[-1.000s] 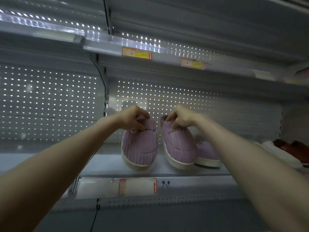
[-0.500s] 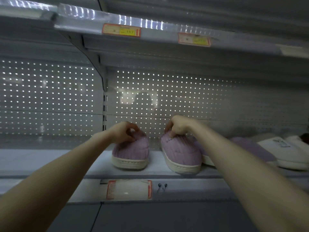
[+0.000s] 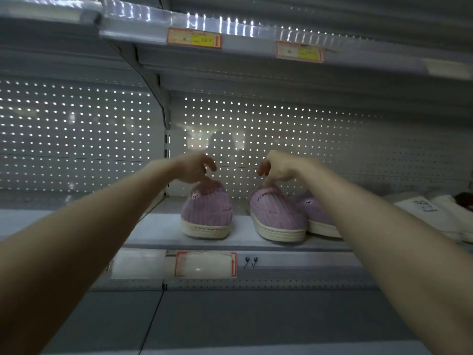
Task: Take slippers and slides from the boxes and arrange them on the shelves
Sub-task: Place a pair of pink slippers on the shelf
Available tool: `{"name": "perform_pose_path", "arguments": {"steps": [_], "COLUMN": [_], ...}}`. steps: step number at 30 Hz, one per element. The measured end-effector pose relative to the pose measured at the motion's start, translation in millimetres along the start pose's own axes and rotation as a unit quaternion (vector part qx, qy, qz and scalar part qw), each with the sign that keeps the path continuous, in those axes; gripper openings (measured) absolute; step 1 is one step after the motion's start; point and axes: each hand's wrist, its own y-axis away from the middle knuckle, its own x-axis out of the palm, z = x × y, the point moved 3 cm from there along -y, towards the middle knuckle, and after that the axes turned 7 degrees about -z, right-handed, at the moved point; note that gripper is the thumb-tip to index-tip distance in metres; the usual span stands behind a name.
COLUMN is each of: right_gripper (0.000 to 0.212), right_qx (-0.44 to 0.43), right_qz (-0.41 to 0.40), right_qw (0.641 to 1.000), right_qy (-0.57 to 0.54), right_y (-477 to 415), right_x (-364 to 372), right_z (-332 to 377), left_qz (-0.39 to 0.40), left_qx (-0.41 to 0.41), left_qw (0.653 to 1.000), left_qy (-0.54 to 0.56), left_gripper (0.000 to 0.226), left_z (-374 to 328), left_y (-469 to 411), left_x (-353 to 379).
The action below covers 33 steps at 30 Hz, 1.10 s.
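Note:
Two purple ribbed slippers with cream soles stand flat on the grey shelf (image 3: 158, 230), toes toward me. My left hand (image 3: 193, 168) hovers over the heel of the left slipper (image 3: 207, 212); one fingertip touches its collar and the thumb is lifted off. My right hand (image 3: 280, 167) is above the right slipper (image 3: 277, 217), index finger pointing down onto its collar, thumb apart. A third purple slipper (image 3: 316, 213) sits just right of it, partly hidden by my right forearm.
White slippers (image 3: 435, 213) lie further right on the same shelf, with a dark red item (image 3: 465, 198) at the edge. An upper shelf (image 3: 243, 43) with price tags overhangs. A perforated back panel (image 3: 256, 129) closes the rear. A price label holder (image 3: 204, 263) fronts the shelf.
The two purple slippers went from tilted in my grip to standing flat on the shelf. Both hands have loosened and risen off the collars, with only fingertips touching now.

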Motion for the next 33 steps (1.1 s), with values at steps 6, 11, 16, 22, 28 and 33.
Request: {"name": "perform_pose_path", "arguments": {"steps": [6,11,16,22,28,33], "right_gripper": [0.045,0.041,0.038,0.042,0.041,0.043], "right_qx": [-0.025,-0.063,-0.092,-0.118,-0.131,-0.13], "right_qz": [-0.008,-0.02,0.021,0.028,0.037,0.037], "right_qw": [1.0,0.998,0.995,0.992,0.99,0.99], "right_qy": [-0.002,-0.016,-0.013,-0.026,-0.024,-0.048], "right_y": [33.4,65.2,95.6,119.3,138.6,162.1], "right_x": [-52.1,-75.2,-70.7,-66.3,-57.1,-35.1], "right_z": [28.4,61.5,103.3,166.7,256.6,345.6], "left_qz": [-0.025,-0.04,0.002,0.019,0.041,0.048], "left_qx": [0.01,0.014,-0.021,-0.052,-0.083,-0.077], "left_qw": [0.999,0.999,0.997,0.998,0.994,0.993], "left_qy": [-0.018,-0.032,-0.069,-0.038,-0.052,-0.078], "left_gripper": [0.055,0.058,0.061,0.061,0.062,0.061], "left_z": [-35.4,-45.8,-33.8,2.0,68.0,126.8], "left_y": [34.5,77.1,128.3,184.5,248.4,313.5], "left_x": [-68.0,-95.8,-109.3,-134.5,-169.5,-202.6]}}
